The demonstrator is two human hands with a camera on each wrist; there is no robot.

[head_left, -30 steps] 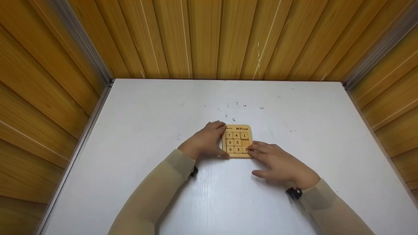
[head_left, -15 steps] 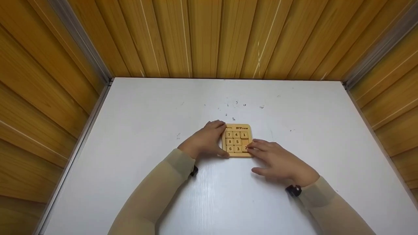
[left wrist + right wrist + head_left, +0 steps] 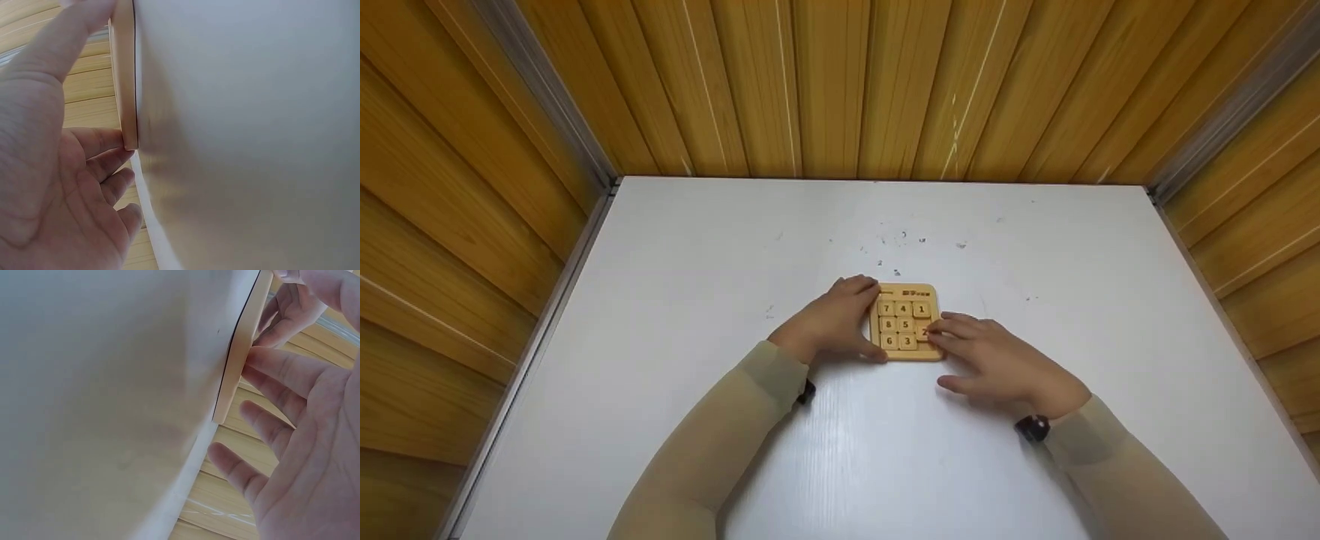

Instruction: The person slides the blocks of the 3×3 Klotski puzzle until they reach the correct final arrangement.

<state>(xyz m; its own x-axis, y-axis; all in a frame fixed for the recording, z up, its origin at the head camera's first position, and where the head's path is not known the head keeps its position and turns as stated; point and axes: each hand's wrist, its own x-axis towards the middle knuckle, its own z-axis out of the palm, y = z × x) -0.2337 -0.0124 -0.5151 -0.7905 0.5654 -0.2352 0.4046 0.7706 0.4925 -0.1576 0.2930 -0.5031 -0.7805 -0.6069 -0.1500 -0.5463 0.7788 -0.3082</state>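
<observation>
A wooden number slide puzzle (image 3: 911, 356) lies flat on the white table, its tiles marked with digits. My left hand (image 3: 832, 319) grips it from the left, thumb at the near corner and fingers at the far one. The left wrist view shows thumb and fingertips against the puzzle's edge (image 3: 126, 84). With extended fingers, my right hand (image 3: 1009, 364) touches the 2 tile (image 3: 922, 330) in the right column. That tile sits between the middle and bottom rows, partly covered by fingertips. The right thumb stands apart from the board.
The white table (image 3: 720, 247) has small dark marks beyond the puzzle. Yellow wood-look panels (image 3: 832, 90) rise at the back and on both sides. Each wrist carries a small black device, such as the right one (image 3: 1033, 428).
The 2 tile has slid away from me, from the bottom right slot partway toward the middle row, with my right fingers moving along. My left hand keeps its hold on the puzzle.
</observation>
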